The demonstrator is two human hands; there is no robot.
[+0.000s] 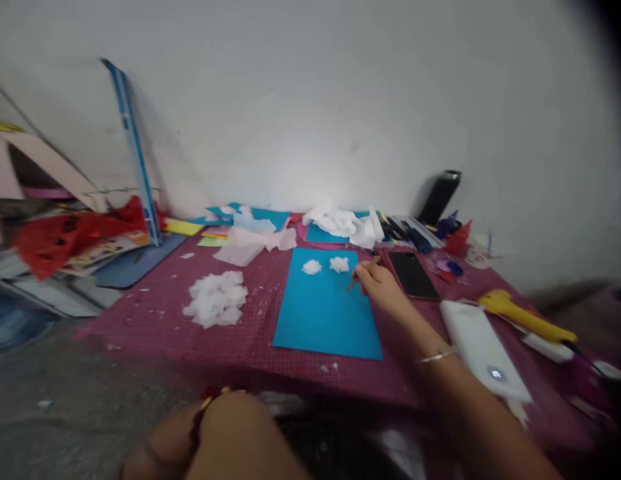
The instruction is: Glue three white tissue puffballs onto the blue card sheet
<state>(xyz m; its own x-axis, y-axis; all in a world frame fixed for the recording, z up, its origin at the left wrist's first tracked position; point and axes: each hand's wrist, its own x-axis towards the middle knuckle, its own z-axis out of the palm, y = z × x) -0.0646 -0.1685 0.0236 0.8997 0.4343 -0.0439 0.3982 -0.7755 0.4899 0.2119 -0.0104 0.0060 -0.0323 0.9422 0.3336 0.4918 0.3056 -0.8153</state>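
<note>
My right hand (374, 280) is closed around a thin brown stick-like tool (352, 285), perhaps a pencil or brush. Its tip points down and left over a blue sheet of paper (325, 317). Two small white fluffy clumps lie near the sheet's top edge: a round left clump (311, 267) and a right clump (339, 265) just left of my fingers. To the left of the sheet, a pile of white tissue pieces (216, 299) rests on the table. Blurred bare skin and a red-and-gold band show at the bottom edge, but my left hand cannot be seen there.
A maroon checked cloth (260, 313) covers the table. On the right are a dark phone (414, 275), a white power bank (485, 350) and a yellow glue gun (527, 317). Crumpled white tissue (340, 225) and a black bottle (440, 197) stand by the wall.
</note>
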